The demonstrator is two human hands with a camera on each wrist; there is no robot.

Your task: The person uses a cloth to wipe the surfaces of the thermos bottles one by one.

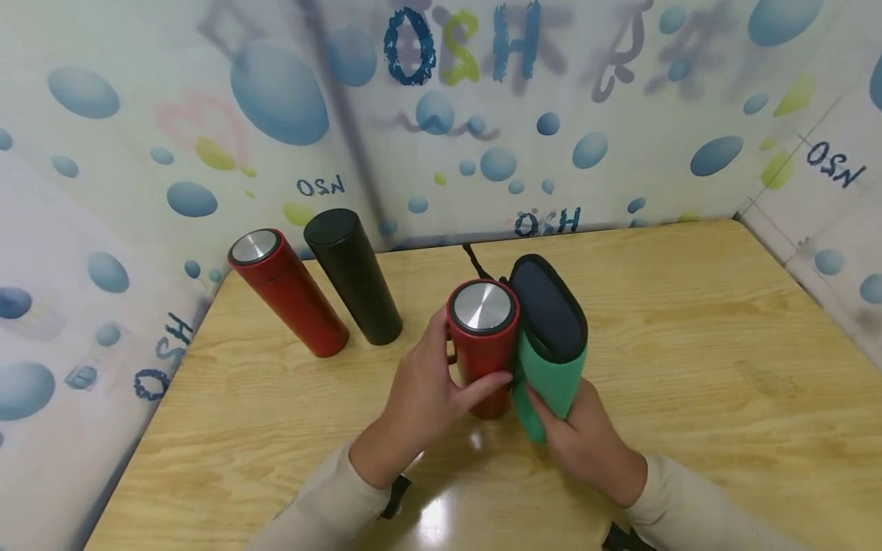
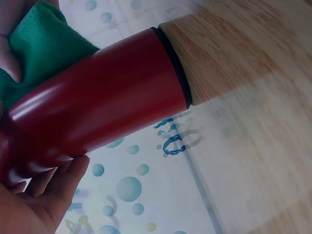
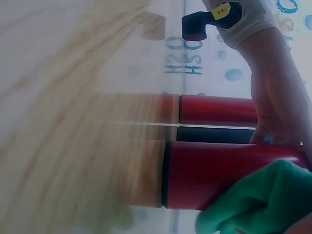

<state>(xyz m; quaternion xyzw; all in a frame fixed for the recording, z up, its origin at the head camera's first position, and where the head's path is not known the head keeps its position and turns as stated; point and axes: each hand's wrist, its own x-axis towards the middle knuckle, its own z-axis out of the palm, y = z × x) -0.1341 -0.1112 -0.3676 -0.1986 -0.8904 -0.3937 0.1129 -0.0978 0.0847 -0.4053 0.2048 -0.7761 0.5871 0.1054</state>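
My left hand grips a red flask. My right hand pinches a green pouch just beside it.

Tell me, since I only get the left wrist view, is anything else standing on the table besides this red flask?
Observer: Yes, the head view shows a second red flask and a black flask standing upright, on the person's left.

Operator: What does the top of the held flask look like?

Observer: From the head camera, it has a round silver disc within a red rim.

Operator: And the green sleeve in the right hand?

Observer: The head view shows its dark upper end, edged in black.
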